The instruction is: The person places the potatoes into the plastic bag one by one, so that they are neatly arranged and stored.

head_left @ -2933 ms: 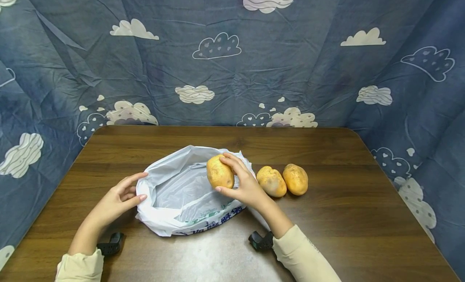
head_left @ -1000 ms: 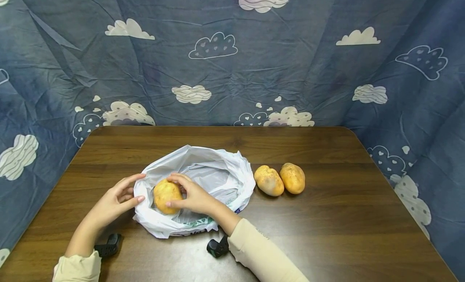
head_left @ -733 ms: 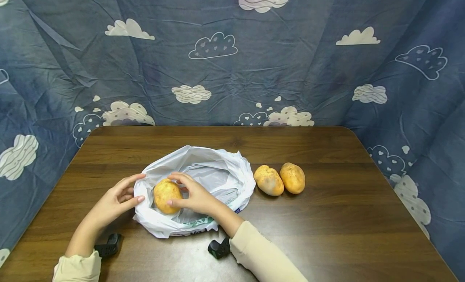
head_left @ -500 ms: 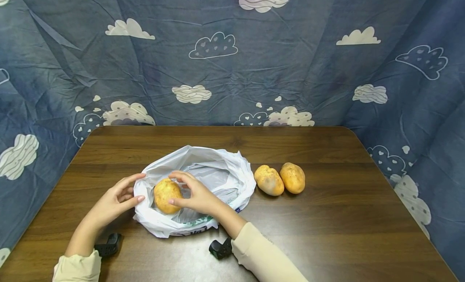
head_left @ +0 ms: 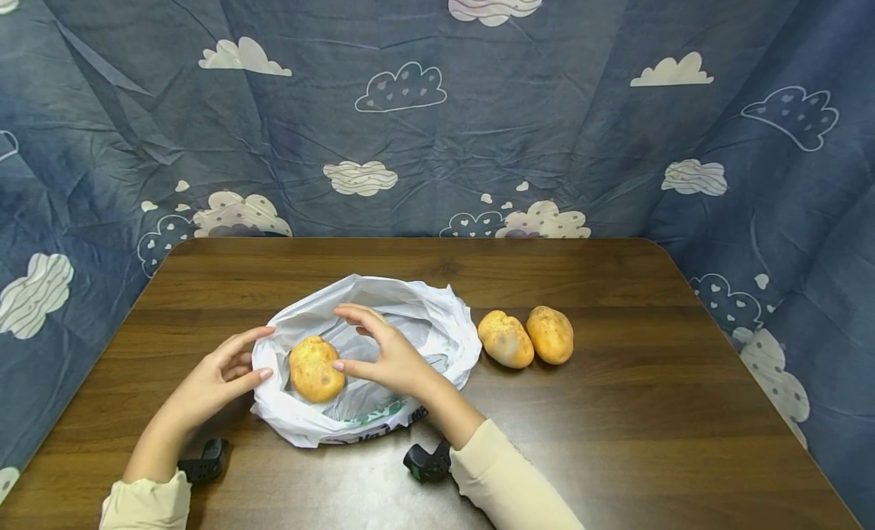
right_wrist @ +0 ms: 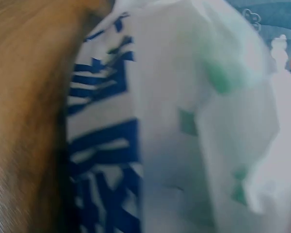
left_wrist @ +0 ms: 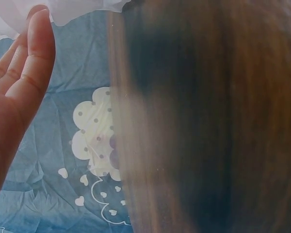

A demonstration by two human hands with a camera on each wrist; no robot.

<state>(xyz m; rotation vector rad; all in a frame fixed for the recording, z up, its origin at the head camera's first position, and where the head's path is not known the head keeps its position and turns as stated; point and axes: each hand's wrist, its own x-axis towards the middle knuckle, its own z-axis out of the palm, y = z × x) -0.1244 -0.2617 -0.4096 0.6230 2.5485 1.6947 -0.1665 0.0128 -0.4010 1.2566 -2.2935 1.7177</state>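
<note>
A white plastic bag (head_left: 362, 288) with blue print lies on the table, its mouth spread wide. Inside, at the left end, is a potato (head_left: 316, 370). My right hand (head_left: 396, 357) hovers over the bag's mouth with thumb and fingers spread, the thumb tip right at the potato's edge. At the bag's left rim, the fingertips and thumb of my left hand (head_left: 217, 380) touch the plastic. The left wrist view shows straight fingers of the left hand (left_wrist: 26, 77) against the bag (left_wrist: 80, 7). Printed plastic of the bag (right_wrist: 169, 97) fills most of the right wrist view.
Two more potatoes, one blotched (head_left: 506, 340) and one smoother (head_left: 551, 335), lie side by side to the right of the bag. A blue cloud-patterned curtain (head_left: 519, 135) hangs behind the wooden table (head_left: 649, 408). Black cameras are strapped to both wrists.
My right hand carried the potato left into the bag, let it go, and has now drawn back slightly to the right with its fingers spreading. The left hand keeps its place at the rim.
</note>
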